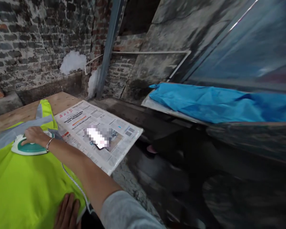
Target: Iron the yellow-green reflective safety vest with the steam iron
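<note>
My right hand (35, 135) is closed around the handle of a white and green clothes iron (30, 149). The iron rests on a bright yellow-green safety vest (26, 181) with grey reflective bands, spread over the tabletop. A bracelet circles the right wrist, and a grey sleeve covers the upper arm. From near the wrist, a pale cord (73, 181) runs down over the vest, partly hidden by my forearm. At the bottom of the view, my left hand (68, 211) lies flat on the vest, fingers stretched out and its lower part cut off by the frame.
Newspaper (119, 124) covers the table's right corner, with a blurred-out bright phone-like object (97, 138) on it. Bare wooden tabletop (64, 97) shows behind. To the right, blue cloth (193, 98) lies on another surface. A seated person's dark-clad legs (176, 146) appear below it.
</note>
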### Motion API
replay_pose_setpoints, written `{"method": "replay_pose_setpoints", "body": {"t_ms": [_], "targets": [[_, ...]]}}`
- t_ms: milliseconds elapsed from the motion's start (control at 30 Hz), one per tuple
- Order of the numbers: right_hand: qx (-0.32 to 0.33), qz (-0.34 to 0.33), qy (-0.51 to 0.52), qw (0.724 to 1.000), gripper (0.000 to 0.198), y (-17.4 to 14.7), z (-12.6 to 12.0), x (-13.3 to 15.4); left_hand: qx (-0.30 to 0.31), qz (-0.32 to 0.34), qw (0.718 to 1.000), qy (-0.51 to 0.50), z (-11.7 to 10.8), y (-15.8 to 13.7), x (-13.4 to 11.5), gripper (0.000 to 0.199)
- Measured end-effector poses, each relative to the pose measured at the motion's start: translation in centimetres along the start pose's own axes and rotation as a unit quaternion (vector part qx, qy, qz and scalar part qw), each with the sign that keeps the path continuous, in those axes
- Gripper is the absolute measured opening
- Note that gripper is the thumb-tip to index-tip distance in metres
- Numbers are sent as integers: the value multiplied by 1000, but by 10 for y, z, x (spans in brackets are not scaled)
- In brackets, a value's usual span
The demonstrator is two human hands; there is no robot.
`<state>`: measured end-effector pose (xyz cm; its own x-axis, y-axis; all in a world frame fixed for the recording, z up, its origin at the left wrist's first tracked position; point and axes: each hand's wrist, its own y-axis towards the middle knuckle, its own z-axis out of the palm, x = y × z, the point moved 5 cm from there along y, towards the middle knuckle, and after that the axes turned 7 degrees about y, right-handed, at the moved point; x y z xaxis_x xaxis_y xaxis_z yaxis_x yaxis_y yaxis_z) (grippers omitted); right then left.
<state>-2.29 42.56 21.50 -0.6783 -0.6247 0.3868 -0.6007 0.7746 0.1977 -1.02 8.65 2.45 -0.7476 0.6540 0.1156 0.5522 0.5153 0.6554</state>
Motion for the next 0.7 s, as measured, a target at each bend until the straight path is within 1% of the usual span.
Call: {"method": "replay_pose_setpoints", "body": {"t_ms": [100,167,233,333,467,567,633,700], "targets": [[5,1,0,1000,43,-7,-3,4,12,3,1000,10,-1,0,3,51],[36,-13,3,999,47,-20,-3,13,13,8,1000,23,-1,0,7,51],[60,-32,0,998,48,-39,-4,27,7,33,999,33,-2,2,10,51],[75,-63,1,995,46,-73,-8,52,-4,62,998,33,-8,6,12,54],[98,-101,28,990,47,-114,-14,78,14,43,999,30,-14,12,13,62],[118,-118,49,985,47,-134,-12,86,14,50,998,35,-16,14,13,68],[137,-127,55,981,49,-141,-6,88,4,59,997,45,-15,13,16,70],[155,-131,49,978,50,-145,2,88,9,69,996,56,-12,12,20,71]]}}
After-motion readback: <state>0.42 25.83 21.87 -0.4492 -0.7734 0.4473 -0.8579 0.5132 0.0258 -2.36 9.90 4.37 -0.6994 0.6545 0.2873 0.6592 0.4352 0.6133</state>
